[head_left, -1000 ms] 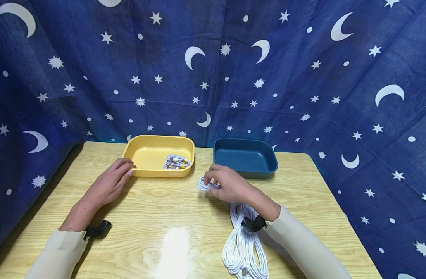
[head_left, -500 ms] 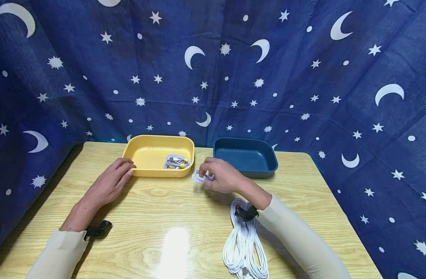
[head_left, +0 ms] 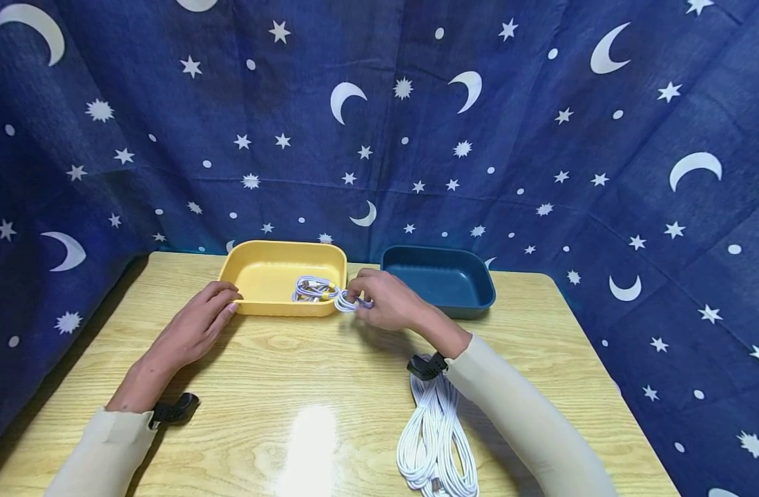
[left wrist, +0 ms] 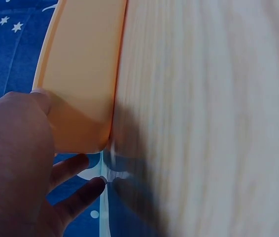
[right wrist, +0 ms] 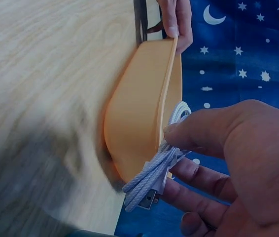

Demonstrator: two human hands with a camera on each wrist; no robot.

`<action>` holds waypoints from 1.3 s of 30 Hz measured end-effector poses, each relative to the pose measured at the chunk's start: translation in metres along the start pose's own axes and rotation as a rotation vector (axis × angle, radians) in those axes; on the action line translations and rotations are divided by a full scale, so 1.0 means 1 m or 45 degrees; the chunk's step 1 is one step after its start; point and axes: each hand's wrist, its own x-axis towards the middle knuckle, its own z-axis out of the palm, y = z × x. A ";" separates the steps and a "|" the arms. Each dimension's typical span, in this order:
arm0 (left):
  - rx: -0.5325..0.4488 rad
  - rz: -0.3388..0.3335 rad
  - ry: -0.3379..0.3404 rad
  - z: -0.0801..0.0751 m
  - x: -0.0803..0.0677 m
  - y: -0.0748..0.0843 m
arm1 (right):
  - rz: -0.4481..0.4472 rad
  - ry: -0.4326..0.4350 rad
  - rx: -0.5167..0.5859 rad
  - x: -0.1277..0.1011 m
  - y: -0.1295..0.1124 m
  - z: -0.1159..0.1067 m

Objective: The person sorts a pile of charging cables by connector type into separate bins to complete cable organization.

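Note:
My right hand [head_left: 388, 300] pinches a small coiled white braided USB cable [right wrist: 154, 170] between thumb and fingers. In the right wrist view a metal plug shows at its lower end. The coil hangs beside the right end of the yellow box [head_left: 280, 309]; I cannot tell if they touch. My left hand [head_left: 195, 321] holds the front left corner of that box, its thumb [left wrist: 41, 98] at the rim. Inside the box, at its right end, lie coiled white-and-purple cables [head_left: 315, 286] with yellow bits; how many is unclear.
A dark blue box [head_left: 441, 276] stands to the right of the yellow one. Long white cables [head_left: 425, 435], bundled, lie on the wooden table [head_left: 261, 393] beneath my right forearm. A blue curtain [head_left: 379, 138] with moons and stars hangs behind the table and at its sides.
My right hand has moved left and away from me, carrying the coiled cable to the yellow box's right end. The left hand and both boxes stay where they were.

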 end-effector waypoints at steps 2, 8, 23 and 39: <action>-0.003 -0.002 -0.003 0.000 0.000 0.001 | 0.002 -0.001 -0.004 0.003 0.001 0.000; -0.011 -0.015 -0.021 0.000 0.001 0.001 | -0.010 0.017 -0.029 0.014 -0.002 -0.002; -0.010 0.018 -0.001 -0.001 0.000 0.000 | -0.025 0.051 -0.145 0.053 -0.010 0.013; -0.035 -0.062 -0.027 0.000 0.000 0.001 | -0.019 0.031 -0.211 0.076 -0.016 0.030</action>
